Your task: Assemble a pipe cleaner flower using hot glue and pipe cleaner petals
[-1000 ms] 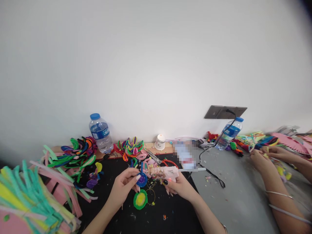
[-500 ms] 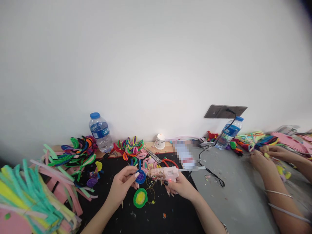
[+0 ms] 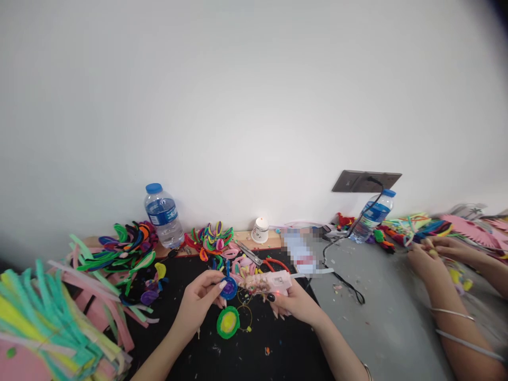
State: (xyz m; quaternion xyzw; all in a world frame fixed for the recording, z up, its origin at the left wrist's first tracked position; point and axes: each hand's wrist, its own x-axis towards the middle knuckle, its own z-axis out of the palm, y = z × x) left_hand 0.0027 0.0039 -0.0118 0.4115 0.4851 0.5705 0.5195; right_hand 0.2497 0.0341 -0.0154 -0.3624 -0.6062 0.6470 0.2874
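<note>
- Blue-purple disc (image 3: 229, 288): coiled pipe-cleaner round w/ a blue stem on top, held above the black mat (image 3: 278, 344), bottom centre of view.
- Left hand (image 3: 200, 302): fingers closed in a pinch on the disc's left edge, thumb on top; holds nothing else.
- Glue gun (image 3: 270, 282): pink, approx. horizontal, nozzle pointing left at the disc's right edge; actual contact cannot be told. Red light glows on the body; white glue stick juts from the rear.
- Right hand (image 3: 294, 305): wrapped tight round the gun's grip from below, dark-nailed finger at the trigger.
- Green-yellow disc (image 3: 228, 323): flat on the mat, just below the held disc, btwn the two hands.
- Scissors (image 3: 257, 260): red handles, on the mat behind the gun.
- Black cable (image 3: 345, 286): loops over the grey table, up to the wall socket (image 3: 367, 181).
- Water bottle (image 3: 162, 214) & white cup (image 3: 260, 230): upright by the wall, well apart.
- Pipe-cleaner loops (image 3: 127, 246): multicolour heap, left rear.
- Foam strips (image 3: 39, 312): green, pink, yellow; far left.
- Co-worker's hands (image 3: 426, 262): far right, on small yellow bits.
</note>
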